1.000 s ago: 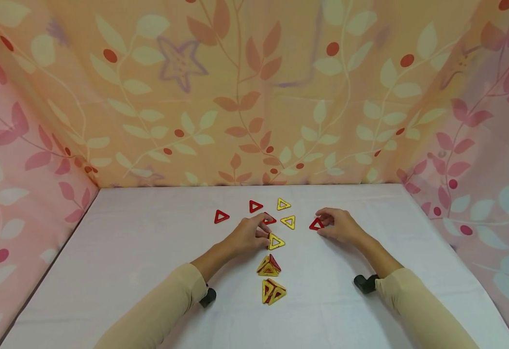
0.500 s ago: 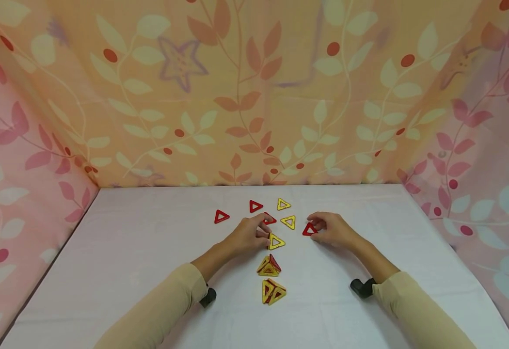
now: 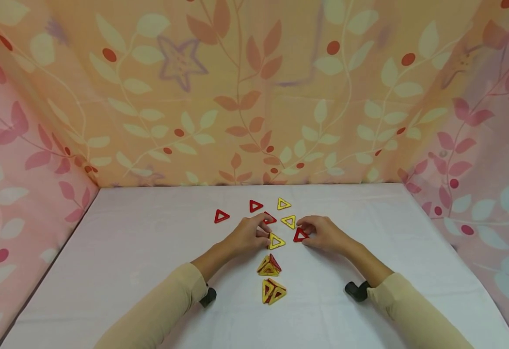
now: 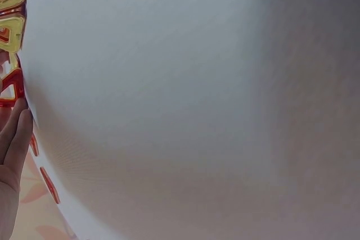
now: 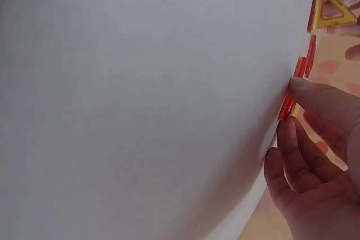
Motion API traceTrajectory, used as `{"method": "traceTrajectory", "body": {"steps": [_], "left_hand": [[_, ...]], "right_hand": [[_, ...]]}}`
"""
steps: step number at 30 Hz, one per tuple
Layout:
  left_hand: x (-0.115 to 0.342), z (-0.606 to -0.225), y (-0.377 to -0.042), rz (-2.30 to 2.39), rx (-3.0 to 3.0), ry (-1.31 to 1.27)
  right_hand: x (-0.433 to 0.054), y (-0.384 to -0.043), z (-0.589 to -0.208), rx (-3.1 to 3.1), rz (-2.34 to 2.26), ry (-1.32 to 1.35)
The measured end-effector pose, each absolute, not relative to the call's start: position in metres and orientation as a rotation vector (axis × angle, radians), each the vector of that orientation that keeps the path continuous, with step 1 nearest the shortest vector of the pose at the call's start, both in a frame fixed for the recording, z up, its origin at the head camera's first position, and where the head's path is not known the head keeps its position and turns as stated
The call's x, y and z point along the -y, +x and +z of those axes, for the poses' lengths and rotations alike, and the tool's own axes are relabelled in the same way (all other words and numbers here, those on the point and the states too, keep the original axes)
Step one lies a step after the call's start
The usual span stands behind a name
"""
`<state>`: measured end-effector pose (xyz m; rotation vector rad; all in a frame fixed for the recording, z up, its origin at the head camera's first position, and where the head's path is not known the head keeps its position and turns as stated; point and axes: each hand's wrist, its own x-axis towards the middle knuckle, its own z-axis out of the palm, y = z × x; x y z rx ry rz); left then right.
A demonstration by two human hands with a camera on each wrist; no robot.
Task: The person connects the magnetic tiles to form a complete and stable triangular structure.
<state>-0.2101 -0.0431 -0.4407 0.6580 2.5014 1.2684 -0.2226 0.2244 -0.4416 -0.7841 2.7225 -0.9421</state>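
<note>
In the head view my left hand holds a yellow triangular magnetic tile at its left side, thumb and fingers at the edge. The left wrist view has a red triangular tile standing by those fingertips; how it joins the yellow one is partly hidden. My right hand pinches another red triangular tile between thumb and fingers, a short gap right of the yellow tile. From the right wrist, the thumb presses on this red tile, seen nearly edge-on.
Two red-and-yellow pyramids stand nearer the front. Behind the hands lie loose red tiles and yellow tiles. Patterned curtains border the white-covered table.
My right hand has brought its red tile left and toward the front, closer to the yellow tile. The left hand has kept its place.
</note>
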Motion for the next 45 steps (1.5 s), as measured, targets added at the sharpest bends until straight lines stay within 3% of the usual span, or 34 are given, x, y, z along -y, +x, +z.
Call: {"method": "traceTrajectory", "body": {"steps": [16, 45], "left_hand": [[0.044, -0.439, -0.211, 1.262, -2.496, 0.663], [0.044, -0.439, -0.209, 1.278, -2.489, 0.655]], "right_hand": [[-0.202, -0.222, -0.44, -2.705, -0.887, -0.93], [-0.192, -0.227, -0.444, -2.838, -0.812, -0.886]]}}
